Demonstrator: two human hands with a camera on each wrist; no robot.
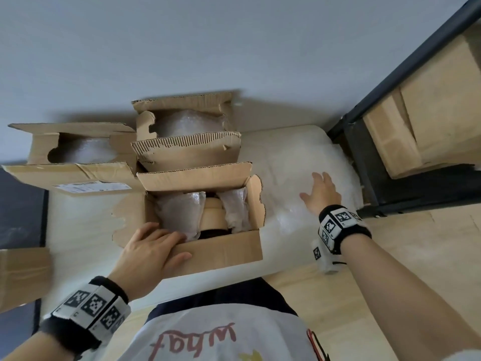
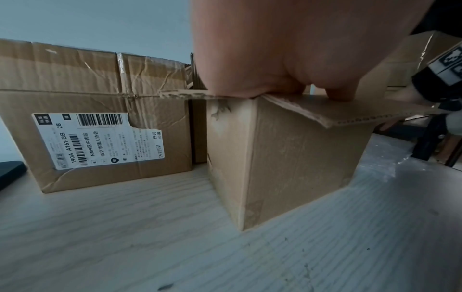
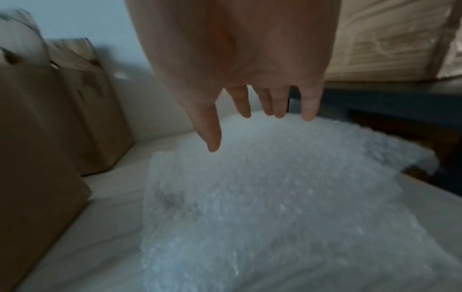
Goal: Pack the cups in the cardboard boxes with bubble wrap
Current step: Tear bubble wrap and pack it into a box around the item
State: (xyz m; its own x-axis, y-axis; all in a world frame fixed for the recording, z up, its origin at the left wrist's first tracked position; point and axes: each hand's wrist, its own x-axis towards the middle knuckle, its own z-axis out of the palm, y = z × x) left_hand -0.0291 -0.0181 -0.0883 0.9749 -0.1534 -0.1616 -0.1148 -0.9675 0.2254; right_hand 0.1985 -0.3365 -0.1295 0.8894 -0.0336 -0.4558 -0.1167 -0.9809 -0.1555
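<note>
Meanwhile, the left hand point(image 1: 149, 247) clamps the near cardboard box's point(image 1: 221, 250) rim, a cup point(image 1: 214, 213) wedged between wrapped bundles inside, while the right hand point(image 1: 321, 195), fingers spread, hovers over bubble wrap point(image 1: 286, 162) on the tabletop point(image 1: 86, 217); pinching one edge should lift a single sheet cleanly.

I read "190A A161-BB 28" and "N109" on the white shipping label point(image 2: 97, 140) stuck to the left cardboard box point(image 2: 155, 79); my shirt point(image 1: 208, 332) reads "what".

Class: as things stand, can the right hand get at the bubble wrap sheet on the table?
Probably yes: the right hand, fingers spread, hovers over the bubble wrap sheet, with nothing between them.
</note>
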